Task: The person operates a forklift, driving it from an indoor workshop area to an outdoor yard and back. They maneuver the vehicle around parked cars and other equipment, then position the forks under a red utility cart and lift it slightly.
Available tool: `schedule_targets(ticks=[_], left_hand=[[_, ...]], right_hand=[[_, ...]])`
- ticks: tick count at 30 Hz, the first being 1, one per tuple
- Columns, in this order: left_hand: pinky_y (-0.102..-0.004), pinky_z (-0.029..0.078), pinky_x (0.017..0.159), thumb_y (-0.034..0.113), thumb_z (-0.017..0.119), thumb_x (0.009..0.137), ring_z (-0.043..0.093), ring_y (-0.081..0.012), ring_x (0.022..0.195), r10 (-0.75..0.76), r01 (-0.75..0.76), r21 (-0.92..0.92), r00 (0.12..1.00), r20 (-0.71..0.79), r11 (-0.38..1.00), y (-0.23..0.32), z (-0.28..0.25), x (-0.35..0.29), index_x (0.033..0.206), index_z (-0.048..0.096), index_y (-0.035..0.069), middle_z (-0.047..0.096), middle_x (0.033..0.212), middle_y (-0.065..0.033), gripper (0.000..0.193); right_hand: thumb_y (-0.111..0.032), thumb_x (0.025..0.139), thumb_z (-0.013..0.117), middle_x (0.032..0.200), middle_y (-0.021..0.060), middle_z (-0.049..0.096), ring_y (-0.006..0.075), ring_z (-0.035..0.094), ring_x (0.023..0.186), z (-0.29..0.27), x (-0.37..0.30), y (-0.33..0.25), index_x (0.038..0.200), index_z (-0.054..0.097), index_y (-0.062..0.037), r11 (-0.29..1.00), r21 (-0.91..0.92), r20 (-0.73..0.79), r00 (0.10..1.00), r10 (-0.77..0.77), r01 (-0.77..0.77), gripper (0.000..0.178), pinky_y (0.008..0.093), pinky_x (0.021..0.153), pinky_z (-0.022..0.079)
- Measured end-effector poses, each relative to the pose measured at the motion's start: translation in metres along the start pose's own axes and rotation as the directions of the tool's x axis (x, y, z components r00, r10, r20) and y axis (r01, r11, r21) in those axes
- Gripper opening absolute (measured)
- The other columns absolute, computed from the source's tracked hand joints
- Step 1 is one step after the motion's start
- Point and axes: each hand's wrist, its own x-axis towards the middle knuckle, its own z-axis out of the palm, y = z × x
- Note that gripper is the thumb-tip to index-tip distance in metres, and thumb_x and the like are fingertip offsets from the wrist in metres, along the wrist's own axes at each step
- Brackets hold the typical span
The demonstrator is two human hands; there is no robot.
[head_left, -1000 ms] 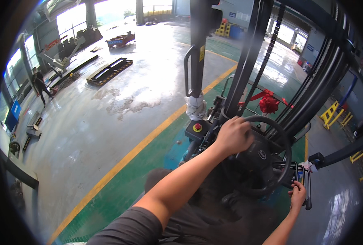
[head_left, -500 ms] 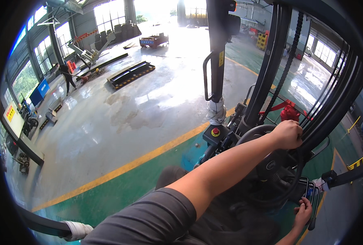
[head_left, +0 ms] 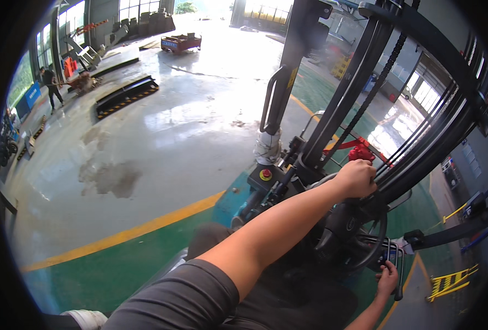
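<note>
My left arm reaches across the steering wheel [head_left: 378, 248] of what looks like a forklift. At the wheel's far side my left hand [head_left: 356, 179] is closed round the rim, palm down. Lower right, my right hand [head_left: 387, 279] has its bent fingers at the control levers [head_left: 401, 269], thumb and fingertips against one of them. Part of the wheel is hidden behind my left forearm. Left of the wheel, a red stop button [head_left: 265, 174] sits on a black console.
Ahead rises the black mast [head_left: 340, 104] with a hose chain. A cab post [head_left: 279, 93] stands left of it. On the floor lie a black steel frame [head_left: 126, 98] and a red cart [head_left: 181, 43]. A person [head_left: 51, 88] stands far left. A yellow barrier [head_left: 452, 282] is at right.
The view has shifted, with the floor objects and the person farther left and the yellow barrier more in sight. My left hand stays on the wheel; my right hand's fingers have moved against the levers.
</note>
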Motion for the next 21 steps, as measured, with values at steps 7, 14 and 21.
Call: schedule_targets(ticks=[7, 14, 21], left_hand=[[-0.0476, 0.058, 0.084, 0.028, 0.073, 0.076, 0.07, -0.037, 0.091, -0.084, 0.084, -0.003, 0.991, 0.105, 0.996, -0.008, -0.012, -0.034, 0.078, 0.073, 0.004, 0.068, 0.087, -0.0159, 0.024], [-0.0477, 0.058, 0.086, 0.028, 0.073, 0.076, 0.07, -0.0372, 0.094, -0.085, 0.083, 0.019, 0.985, 0.154, 0.996, -0.02, -0.002, -0.029, 0.078, 0.072, 0.003, 0.069, 0.088, -0.0163, 0.025], [-0.049, 0.059, 0.087, 0.033, 0.074, 0.073, 0.072, -0.0353, 0.098, -0.206, 0.184, 0.1, 0.932, 0.298, 0.978, 0.016, 0.011, 0.011, 0.09, 0.08, 0.008, 0.073, 0.093, -0.0161, 0.031]], right_hand=[[-0.005, 0.101, 0.055, 0.094, 0.0094, 0.074, 0.0141, 0.067, 0.06, 0.029, -0.024, 0.01, 0.153, 0.055, -0.0056, 0.978, -0.208, 0.029, 0.999, 0.021, -0.014, 0.052, 0.0312, 0.052, 0.052], [-0.011, 0.085, 0.058, 0.103, 0.0306, 0.073, 0.0513, 0.069, 0.099, 0.031, -0.001, 0.002, 0.131, 0.07, 0.0006, 0.594, -0.758, 0.08, 0.942, -0.325, 0.269, 0.049, 0.0559, 0.087, 0.056], [-0.012, 0.081, 0.071, 0.116, 0.0296, 0.071, 0.0503, 0.065, 0.111, -0.005, 0.03, -0.022, 0.12, 0.069, 0.0031, 0.52, -0.797, 0.083, 0.909, -0.409, 0.307, 0.043, 0.058, 0.102, 0.051]])
